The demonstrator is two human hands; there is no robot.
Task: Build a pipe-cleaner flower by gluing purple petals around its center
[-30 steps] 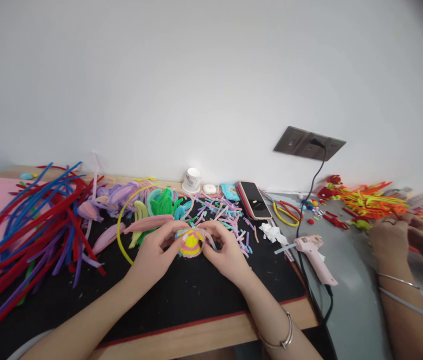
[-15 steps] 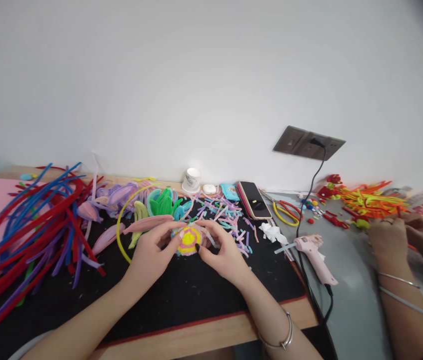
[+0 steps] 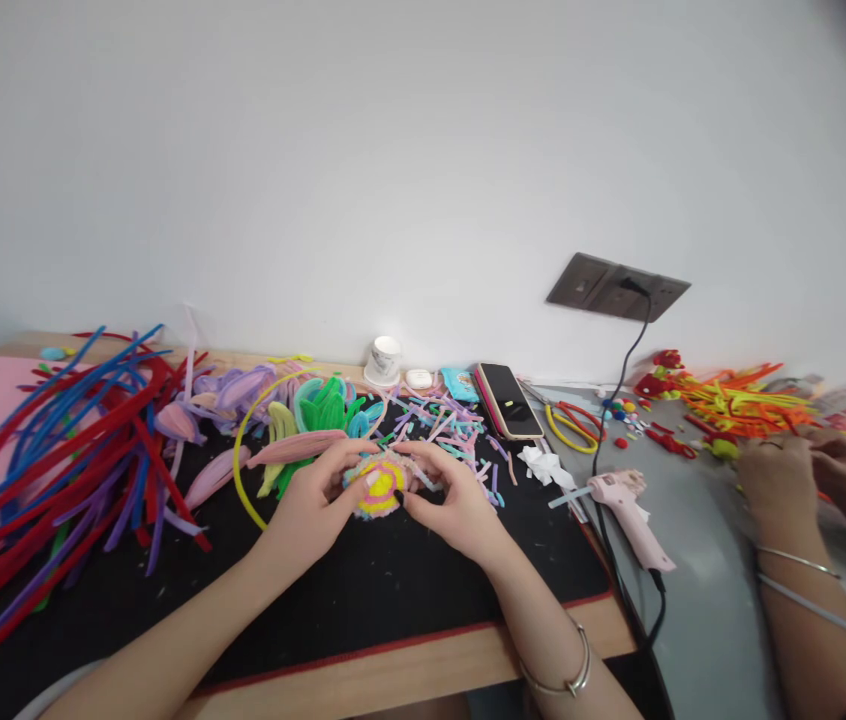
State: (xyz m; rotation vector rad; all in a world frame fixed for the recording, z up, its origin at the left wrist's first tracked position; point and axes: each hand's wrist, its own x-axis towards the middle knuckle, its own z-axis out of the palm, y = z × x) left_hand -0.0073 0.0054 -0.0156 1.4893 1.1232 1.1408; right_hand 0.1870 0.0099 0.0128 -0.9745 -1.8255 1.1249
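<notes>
Between my two hands is a round, fuzzy pipe-cleaner piece (image 3: 380, 487), ringed in yellow and pink with a pale multicoloured edge. My left hand (image 3: 322, 495) grips its left side, the thumb lying on the front face. On the right side, my right hand (image 3: 449, 500) pinches the rim, a dark-nailed thumb near the pink ring. The backs of my fingers hide the far side of the piece. Just beyond it lie short cut pipe-cleaner bits (image 3: 445, 420) and green pipe-cleaner leaves (image 3: 329, 405).
Red, blue and purple pipe cleaners (image 3: 115, 440) heap at the left. A phone (image 3: 509, 400), red-and-yellow-handled scissors (image 3: 573, 427) and crumpled tissue (image 3: 545, 467) lie right of centre. A pink glue gun (image 3: 633, 520) trails a black cord (image 3: 601, 450). Another person's hands (image 3: 779, 480) work at far right.
The round piece has shifted slightly right and towards me, its face tilting a little. My left thumb has moved further onto its face. Both hands keep hold.
</notes>
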